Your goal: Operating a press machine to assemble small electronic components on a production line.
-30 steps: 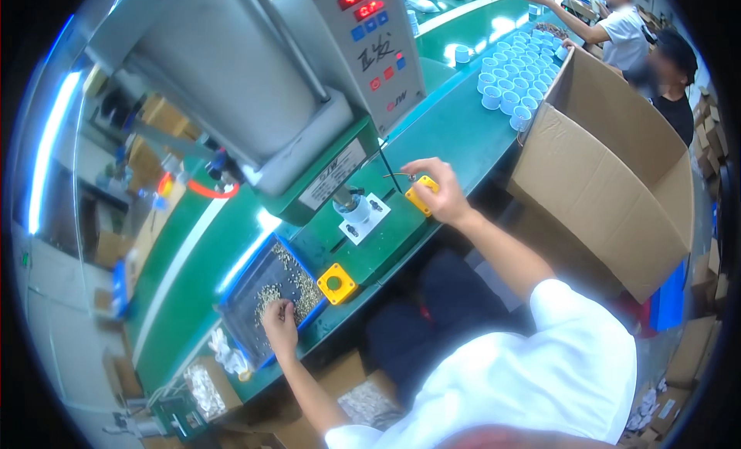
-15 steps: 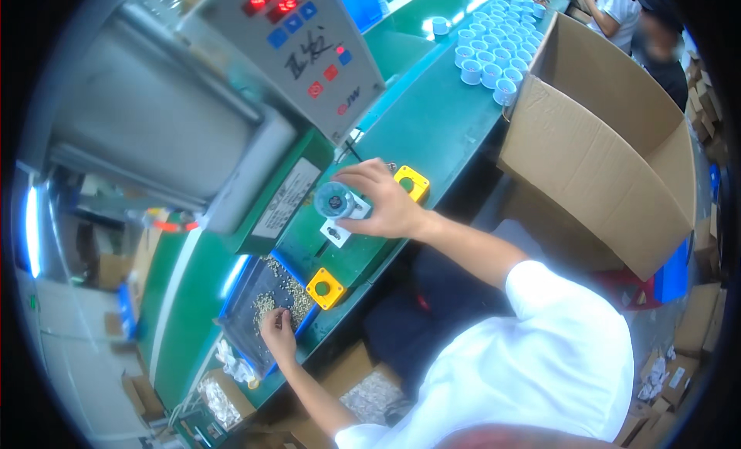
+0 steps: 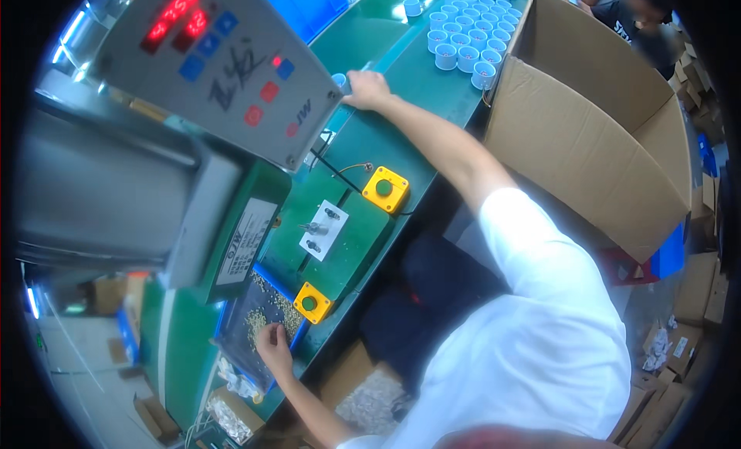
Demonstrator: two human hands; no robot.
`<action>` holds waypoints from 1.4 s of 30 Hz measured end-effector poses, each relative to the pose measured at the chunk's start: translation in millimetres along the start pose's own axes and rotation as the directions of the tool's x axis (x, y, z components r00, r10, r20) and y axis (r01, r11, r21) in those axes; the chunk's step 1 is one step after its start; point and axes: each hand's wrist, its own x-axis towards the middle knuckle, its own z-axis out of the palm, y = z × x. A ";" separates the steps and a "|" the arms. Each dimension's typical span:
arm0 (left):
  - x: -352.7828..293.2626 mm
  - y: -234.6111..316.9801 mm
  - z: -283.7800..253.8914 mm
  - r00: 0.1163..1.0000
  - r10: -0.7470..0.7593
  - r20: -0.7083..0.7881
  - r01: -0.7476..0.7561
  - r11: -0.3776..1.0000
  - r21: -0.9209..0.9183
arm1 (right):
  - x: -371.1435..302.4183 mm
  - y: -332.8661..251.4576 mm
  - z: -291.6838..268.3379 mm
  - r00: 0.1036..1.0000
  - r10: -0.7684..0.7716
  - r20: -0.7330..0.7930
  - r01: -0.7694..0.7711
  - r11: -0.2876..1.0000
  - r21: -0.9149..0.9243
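My right hand (image 3: 367, 91) reaches out past the control box and grips a light blue cup (image 3: 340, 80), mostly hidden by the box's edge and my fingers. Over the blue-rimmed tray (image 3: 242, 349) of small brass-coloured parts (image 3: 287, 314), my left hand (image 3: 275, 349) has its fingers drawn together. What they hold, if anything, is hidden. Between two yellow boxes with green buttons, the far button box (image 3: 386, 188) and the near button box (image 3: 312, 303), a white plate (image 3: 324, 230) with a metal pin is fixed on the green machine base.
A grey control box (image 3: 220, 71) with a red display juts over the bench, above a large metal machine head (image 3: 108, 194). Rows of light blue cups (image 3: 467, 40) stand at the bench's far end. An open cardboard carton (image 3: 579, 155) is on the right, with people beyond it.
My right hand has carried the cup off the white plate and away to the far side of the bench. My left hand stays at the tray, its fingers drawn together.
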 end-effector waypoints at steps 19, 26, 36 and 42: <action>-1.9 -1.1 2.4 0.994 0.029 -0.107 -0.033 0.999 -0.037 | -214.1 -115.9 -137.4 0.948 -0.209 -0.241 0.317 0.539 0.780; -3.3 -1.4 7.8 0.986 0.048 -0.161 -0.052 0.998 -0.022 | -240.2 -182.6 -111.6 0.873 -0.433 -0.224 0.471 0.629 0.618; -3.9 3.8 4.7 0.978 0.099 -0.184 -0.102 0.995 -0.005 | -234.8 -193.4 -113.9 0.879 -0.437 -0.191 0.465 0.698 0.545; -0.1 2.4 1.8 0.982 0.086 -0.167 -0.086 0.996 0.008 | -219.3 -208.3 -134.0 0.917 -0.399 0.006 0.349 0.810 0.471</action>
